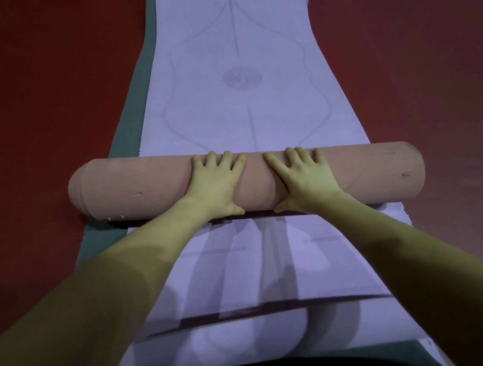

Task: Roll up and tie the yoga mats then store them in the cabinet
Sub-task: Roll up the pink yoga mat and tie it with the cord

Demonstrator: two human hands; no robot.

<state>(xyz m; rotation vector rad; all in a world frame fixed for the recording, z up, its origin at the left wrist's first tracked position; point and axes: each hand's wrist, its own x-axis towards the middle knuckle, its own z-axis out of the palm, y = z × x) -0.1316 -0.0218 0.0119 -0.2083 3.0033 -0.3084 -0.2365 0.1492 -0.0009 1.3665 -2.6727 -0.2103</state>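
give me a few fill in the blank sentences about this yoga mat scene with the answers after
1. Both hands, the left hand and the right hand, rest with straight fingers on the ____ rolled mat.
2. The roll lies across a flat mat coloured pale ____.
3. The floor around the mats is dark ____.
4. Along the left edge of the flat mat, a strip of a ____ mat shows from beneath it.

Missing words: tan; purple; red; green

Rolled mat (155, 185) lying crosswise on flat mat (240, 98); left hand (216, 178), right hand (302, 176) side by side atop the roll
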